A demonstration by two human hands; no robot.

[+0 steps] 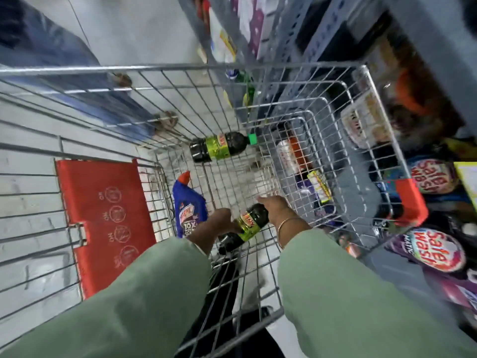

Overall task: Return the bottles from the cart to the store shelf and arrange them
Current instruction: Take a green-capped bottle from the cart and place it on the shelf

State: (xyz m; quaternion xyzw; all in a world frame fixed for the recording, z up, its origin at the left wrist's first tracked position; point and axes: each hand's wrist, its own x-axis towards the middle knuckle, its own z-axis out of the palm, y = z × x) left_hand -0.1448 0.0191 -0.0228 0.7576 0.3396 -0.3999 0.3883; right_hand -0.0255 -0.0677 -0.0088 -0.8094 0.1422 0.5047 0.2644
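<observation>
Deep inside the wire cart (343, 81), we are closing both hands on a dark bottle with a green label (247, 224) that is lying on its side on the cart floor. Our left hand (215, 226) is wrapping the lower body of that bottle, fingers curled round it; our right hand (277, 210) is resting over its upper end, fingers bent down the far side, though how tightly they are pressing we cannot tell. Taking it at both ends looks, to us, like a way of keeping a round, heavy bottle from rolling as it comes up.

A second bottle of the same kind, with a green cap (219, 148), is lying further into the cart, well apart from our hands, near the far wall. A blue cleaner bottle with a red tip (188, 202) is leaning just beside our left hand, against the cart's left wall, below the red fold-down seat flap (103, 218).

The cart walls are rising high on every side, so the only open way out is straight up between our sleeves. The store shelf (426, 177) is standing close against the cart's right side, packed with pouches and tubs; free shelf room for these bottles is not showing from here.
</observation>
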